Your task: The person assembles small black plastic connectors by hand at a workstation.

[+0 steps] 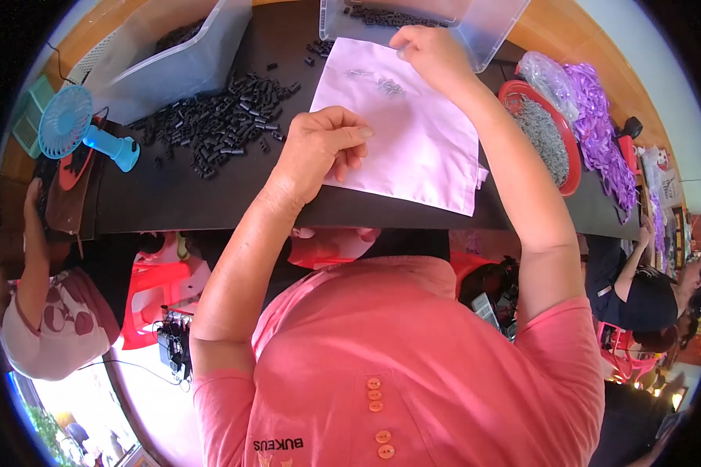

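Observation:
A pale pink cloth (413, 148) lies on the dark table, with small grey metal pieces (389, 86) scattered on its upper part. My left hand (327, 144) is over the cloth's left side. Its thumb and forefinger are pressed together and the other fingers curl in; anything between them is too small to make out. At the cloth's far right edge, in front of a clear plastic bin (487, 31), my right hand (436, 58) is closed in a pinch. What it holds, if anything, is hidden. Left of the cloth spreads a heap of short black tubular parts (226, 117).
A grey translucent bin (171, 78) stands behind the heap, with a blue handheld fan (78, 128) to its left. On the right are a red basin (572, 171) of grey pieces and purple ribbons (592, 109). Other people sit at the far left (54, 319) and far right (650, 296).

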`<state>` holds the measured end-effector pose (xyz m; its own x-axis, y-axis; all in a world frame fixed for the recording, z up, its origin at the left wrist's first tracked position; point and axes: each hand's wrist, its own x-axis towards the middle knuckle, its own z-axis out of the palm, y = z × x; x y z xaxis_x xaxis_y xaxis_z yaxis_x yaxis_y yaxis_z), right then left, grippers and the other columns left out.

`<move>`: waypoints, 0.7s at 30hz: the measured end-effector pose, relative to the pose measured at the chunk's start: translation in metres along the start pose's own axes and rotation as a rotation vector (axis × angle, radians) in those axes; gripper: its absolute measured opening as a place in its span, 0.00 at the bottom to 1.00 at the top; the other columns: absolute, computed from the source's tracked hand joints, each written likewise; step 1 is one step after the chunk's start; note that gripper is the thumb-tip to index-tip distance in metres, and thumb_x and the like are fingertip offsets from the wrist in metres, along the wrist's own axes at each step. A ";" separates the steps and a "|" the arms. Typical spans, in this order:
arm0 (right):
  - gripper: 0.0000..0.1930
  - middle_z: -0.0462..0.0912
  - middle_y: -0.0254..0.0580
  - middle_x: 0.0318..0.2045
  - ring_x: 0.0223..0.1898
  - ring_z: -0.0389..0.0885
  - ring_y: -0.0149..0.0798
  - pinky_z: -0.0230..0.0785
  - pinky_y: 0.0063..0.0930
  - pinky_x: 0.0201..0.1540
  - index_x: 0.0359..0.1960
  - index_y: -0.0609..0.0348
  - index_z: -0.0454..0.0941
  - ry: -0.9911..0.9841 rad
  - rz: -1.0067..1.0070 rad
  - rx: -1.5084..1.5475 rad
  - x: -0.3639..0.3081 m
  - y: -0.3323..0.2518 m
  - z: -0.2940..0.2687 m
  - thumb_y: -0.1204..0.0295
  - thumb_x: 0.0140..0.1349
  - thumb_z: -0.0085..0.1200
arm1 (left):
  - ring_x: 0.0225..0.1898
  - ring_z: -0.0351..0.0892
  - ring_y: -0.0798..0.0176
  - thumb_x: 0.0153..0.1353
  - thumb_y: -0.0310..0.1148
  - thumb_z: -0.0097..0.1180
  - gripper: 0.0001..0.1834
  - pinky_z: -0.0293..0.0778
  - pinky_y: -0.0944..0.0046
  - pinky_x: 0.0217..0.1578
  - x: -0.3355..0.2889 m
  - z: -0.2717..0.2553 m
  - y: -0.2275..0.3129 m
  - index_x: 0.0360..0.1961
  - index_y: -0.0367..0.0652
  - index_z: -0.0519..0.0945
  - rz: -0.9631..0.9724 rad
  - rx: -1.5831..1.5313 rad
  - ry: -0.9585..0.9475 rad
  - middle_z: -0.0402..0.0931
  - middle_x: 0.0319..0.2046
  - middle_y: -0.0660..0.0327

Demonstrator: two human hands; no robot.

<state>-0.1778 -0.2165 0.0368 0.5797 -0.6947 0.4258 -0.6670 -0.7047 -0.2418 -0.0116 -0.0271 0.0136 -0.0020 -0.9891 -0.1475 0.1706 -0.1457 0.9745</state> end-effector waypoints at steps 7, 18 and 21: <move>0.10 0.85 0.45 0.33 0.37 0.82 0.51 0.72 0.44 0.39 0.34 0.51 0.84 -0.123 -0.039 0.051 -0.008 -0.016 0.013 0.72 0.51 0.52 | 0.19 0.73 0.74 0.60 0.29 0.58 0.06 0.64 0.75 0.15 0.000 0.002 0.000 0.33 0.37 0.81 0.007 0.011 -0.005 0.76 0.21 0.64; 0.08 0.83 0.39 0.32 0.35 0.80 0.46 0.71 0.41 0.37 0.30 0.54 0.80 -0.195 -0.334 -0.041 0.007 -0.033 0.039 0.76 0.48 0.51 | 0.19 0.73 0.74 0.59 0.29 0.58 0.05 0.64 0.75 0.15 0.001 0.001 -0.002 0.33 0.37 0.81 0.009 0.001 -0.002 0.77 0.21 0.63; 0.08 0.83 0.38 0.33 0.35 0.81 0.45 0.71 0.39 0.37 0.31 0.54 0.80 -0.127 -0.248 0.115 0.002 -0.032 0.034 0.77 0.50 0.50 | 0.19 0.73 0.74 0.59 0.28 0.58 0.06 0.64 0.75 0.15 0.000 0.000 -0.002 0.33 0.36 0.81 0.017 0.010 -0.025 0.77 0.21 0.63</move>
<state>-0.1393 -0.2005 0.0153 0.7772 -0.5064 0.3736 -0.4445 -0.8620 -0.2437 -0.0119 -0.0269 0.0116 -0.0243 -0.9916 -0.1267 0.1607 -0.1289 0.9785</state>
